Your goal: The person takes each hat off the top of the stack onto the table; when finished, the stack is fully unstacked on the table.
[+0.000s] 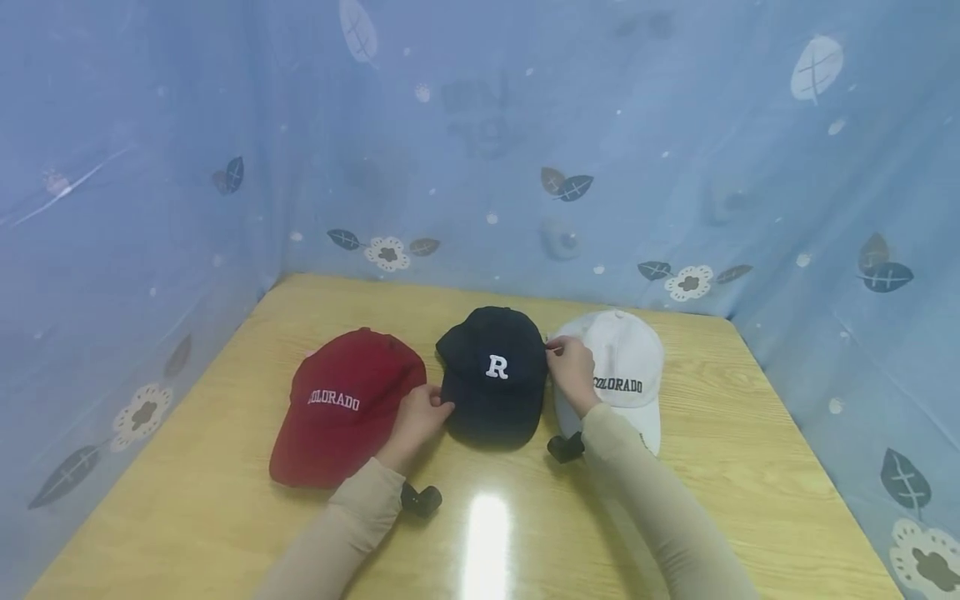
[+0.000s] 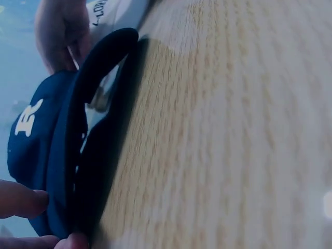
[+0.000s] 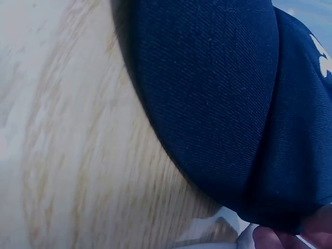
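On the wooden table [image 1: 765, 467], left fingers [image 1: 444, 410] and right fingers [image 1: 561, 347] narrowly pinch opposite edges of the navy cap [image 1: 497, 404].

Head view bright, hazy, white glare [image 1: 486, 550] on table [image 1: 720, 417] at six o'clock, wrist views dimmer, blue-tinted, soft, left-wrist shadow [image 2: 106, 145] beside cap [image 2: 41, 148] at nine o'clock

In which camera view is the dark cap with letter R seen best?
The head view: it shows nearly all of the dark cap from the front, with its white R readable. The left wrist view shows it sideways, the R tilted; the right wrist view shows mainly its brim, close up, with only part of the R.
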Motion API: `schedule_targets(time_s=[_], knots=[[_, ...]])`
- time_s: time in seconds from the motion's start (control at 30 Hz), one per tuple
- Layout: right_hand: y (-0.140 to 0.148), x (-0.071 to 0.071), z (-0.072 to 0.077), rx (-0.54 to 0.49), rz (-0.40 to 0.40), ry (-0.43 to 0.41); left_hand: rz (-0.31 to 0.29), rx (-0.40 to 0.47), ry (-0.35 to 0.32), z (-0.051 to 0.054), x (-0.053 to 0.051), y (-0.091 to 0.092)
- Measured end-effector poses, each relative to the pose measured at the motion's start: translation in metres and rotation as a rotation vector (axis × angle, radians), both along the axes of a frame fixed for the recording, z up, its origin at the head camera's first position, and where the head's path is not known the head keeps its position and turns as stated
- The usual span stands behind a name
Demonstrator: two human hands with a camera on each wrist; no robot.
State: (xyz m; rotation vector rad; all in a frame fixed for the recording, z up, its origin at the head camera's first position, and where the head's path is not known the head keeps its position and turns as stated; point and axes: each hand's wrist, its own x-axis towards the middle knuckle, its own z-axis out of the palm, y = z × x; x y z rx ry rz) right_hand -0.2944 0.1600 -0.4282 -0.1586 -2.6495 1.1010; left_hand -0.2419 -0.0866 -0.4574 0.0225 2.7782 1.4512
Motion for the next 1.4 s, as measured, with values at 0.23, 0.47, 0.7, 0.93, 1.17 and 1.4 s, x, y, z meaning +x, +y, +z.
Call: schedule_targets(time_s=[0.23, 0.47, 0.7, 0.93, 1.17, 1.4], knots=[[-0.004, -0.001, -0.003, 0.049, -0.025, 0.037, 0.023, 0.013, 0.015, 0.005, 0.010, -0.008], [-0.009, 0.000, 0.011, -0.019, -0.056, 0.116, 0.011, 0.062, 0.042, 0.029, 0.015, -0.026], [-0.032, 0.003, 0.031, -0.093, -0.043, 0.172, 0.028, 0.060, 0.087, 0.058, 0.025, -0.065], [-0.071, 0.008, 0.040, -0.205, 0.094, 0.170, 0.079, 0.012, 0.188, 0.076, 0.036, -0.112], [-0.117, 0.014, 0.024, -0.320, 0.262, 0.052, 0.157, -0.058, 0.171, 0.076, 0.051, -0.158], [-0.158, 0.015, -0.001, -0.303, 0.337, -0.026, 0.169, -0.119, 0.036, 0.059, 0.065, -0.192]])
